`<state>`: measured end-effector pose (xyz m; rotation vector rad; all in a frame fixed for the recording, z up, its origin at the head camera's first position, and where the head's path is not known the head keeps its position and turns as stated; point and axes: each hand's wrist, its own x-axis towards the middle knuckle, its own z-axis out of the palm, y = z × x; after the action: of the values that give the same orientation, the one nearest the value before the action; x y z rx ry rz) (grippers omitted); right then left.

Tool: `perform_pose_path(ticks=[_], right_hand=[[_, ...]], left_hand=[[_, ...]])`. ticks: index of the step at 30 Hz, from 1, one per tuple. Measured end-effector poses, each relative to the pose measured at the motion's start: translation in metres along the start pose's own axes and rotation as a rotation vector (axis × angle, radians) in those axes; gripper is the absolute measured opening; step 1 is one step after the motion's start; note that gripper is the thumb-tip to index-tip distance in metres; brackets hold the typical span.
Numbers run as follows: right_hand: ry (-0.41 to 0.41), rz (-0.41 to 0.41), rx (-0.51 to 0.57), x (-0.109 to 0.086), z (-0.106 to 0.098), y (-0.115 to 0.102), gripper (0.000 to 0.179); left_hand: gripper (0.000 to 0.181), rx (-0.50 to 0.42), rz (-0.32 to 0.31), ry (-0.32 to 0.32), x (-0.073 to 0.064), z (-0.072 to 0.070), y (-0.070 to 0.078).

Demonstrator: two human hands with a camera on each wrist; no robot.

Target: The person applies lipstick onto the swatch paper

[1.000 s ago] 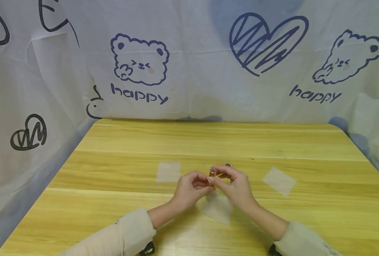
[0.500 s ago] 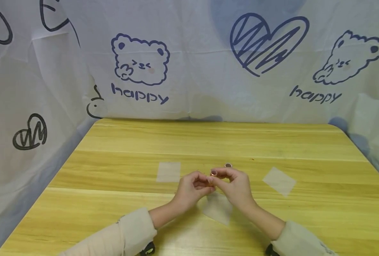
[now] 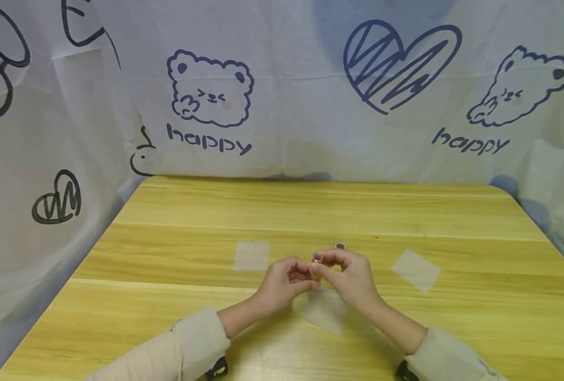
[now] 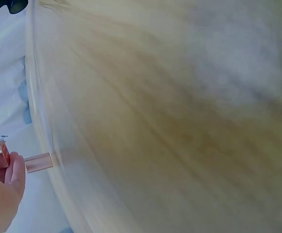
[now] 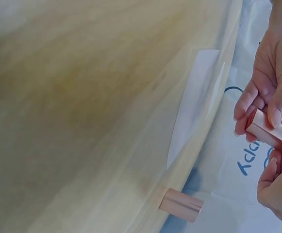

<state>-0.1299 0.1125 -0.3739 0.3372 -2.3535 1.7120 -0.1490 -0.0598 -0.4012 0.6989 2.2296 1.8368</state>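
Both hands meet over the middle of the table around a rose-gold lipstick tube [image 5: 268, 130]. My left hand [image 3: 282, 283] grips its lower body from the left. My right hand [image 3: 353, 278] pinches the top end between thumb and fingers. In the right wrist view a narrower part of the tube shows between the two hands, partly covered by fingers. Just behind the right hand, a second rose-gold piece, a hollow-looking lipstick cap [image 5: 181, 205], stands upright on the table; only its round dark top shows in the head view.
Three pale paper squares lie on the wooden table [image 3: 191, 317]: a left one [image 3: 251, 256], a right one [image 3: 415, 270] and a near one [image 3: 325, 313] below the hands. Printed white cloth [image 3: 282, 132] hangs behind the table and along its sides.
The lipstick's top end has sunk lower between the fingertips, and the right fingers have dropped slightly. More of the standing cap's top shows behind them. The left hand keeps its grip.
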Motion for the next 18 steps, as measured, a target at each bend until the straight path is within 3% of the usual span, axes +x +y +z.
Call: perform_pose_path(ticks=[9, 14, 18], right_hand=[[0.027, -0.014, -0.001, -0.001, 0.002, 0.000, 0.013], [-0.006, 0.036, 0.017, 0.000, 0.000, -0.001, 0.013], [-0.062, 0.035, 0.026, 0.003, -0.005, -0.001, 0.013]], left_hand=[[0.021, 0.025, 0.029, 0.070, -0.001, 0.002, 0.000], [0.027, 0.030, 0.036, -0.019, 0.001, -0.003, -0.002], [0.027, 0.007, 0.000, -0.106, 0.003, -0.008, -0.003]])
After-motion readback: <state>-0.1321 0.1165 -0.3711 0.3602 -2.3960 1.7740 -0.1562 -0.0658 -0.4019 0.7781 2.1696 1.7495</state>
